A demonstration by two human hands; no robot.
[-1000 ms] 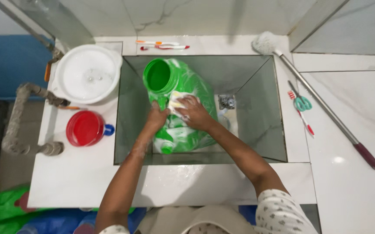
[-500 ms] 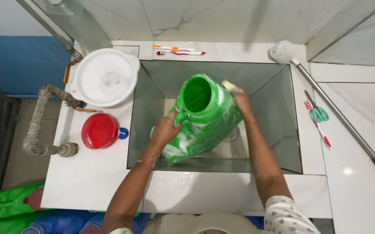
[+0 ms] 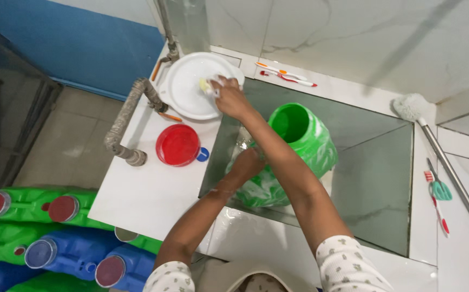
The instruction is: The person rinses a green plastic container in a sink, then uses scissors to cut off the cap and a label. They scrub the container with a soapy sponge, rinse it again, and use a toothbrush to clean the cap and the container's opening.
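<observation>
Nearest, at the lower left on the floor, lie green and blue jugs (image 3: 56, 238) with red caps. Above them the white surface (image 3: 142, 200) carries a red lid (image 3: 178, 144) with a small blue cap (image 3: 202, 154) just beside it. At the sunken basin (image 3: 375, 178), the left hand (image 3: 248, 164) presses with curled fingers against the side of a green container (image 3: 294, 154), which lies tilted in the basin with its open mouth facing up and away. Farther on, the right hand (image 3: 233, 99) reaches across to a white bowl (image 3: 194, 86) beside the grey pipe (image 3: 129, 116), its fingers pinched on a small pale sponge (image 3: 207, 86) at the bowl's inner edge. Beyond, toothbrushes (image 3: 286, 74) lie on the back ledge, and a long-handled brush (image 3: 434, 140) rests along the right.
</observation>
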